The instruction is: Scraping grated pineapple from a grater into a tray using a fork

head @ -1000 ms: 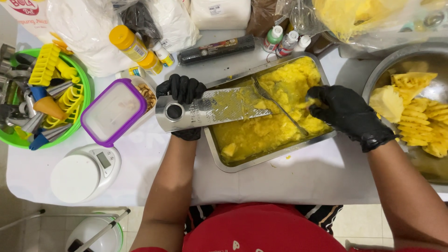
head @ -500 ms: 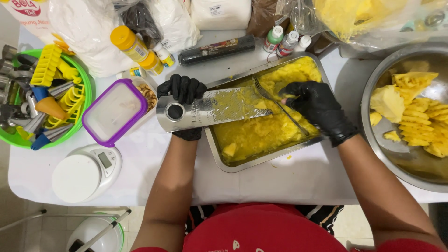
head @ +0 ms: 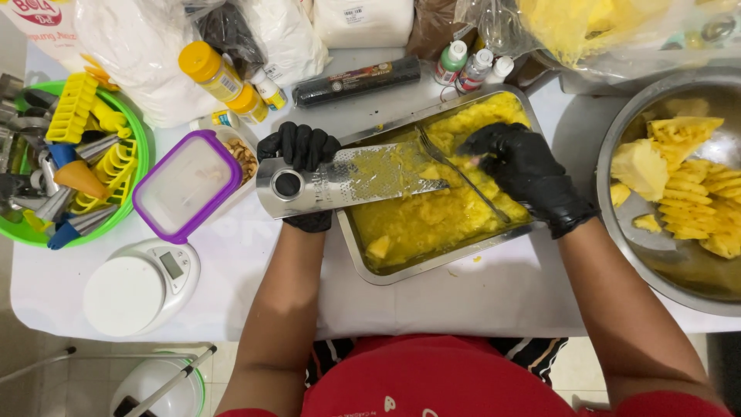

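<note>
- Black-gloved, my left hand (head: 302, 158) has its fingers closed around the metal grater (head: 347, 179), which lies across the left rim of the steel tray (head: 432, 266).
- My right hand (head: 525, 174) pinches a fork (head: 463, 181) in the tray's yellow pineapple pulp (head: 432, 220).
- The tray sits mid-desk (head: 494, 301), beside the bowl (head: 617, 232).

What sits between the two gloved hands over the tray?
In the head view, the metal grater spans from the left hand toward the right hand. Past its tip lie yellow grated pulp and a thin metal rod across the steel tray.
</note>
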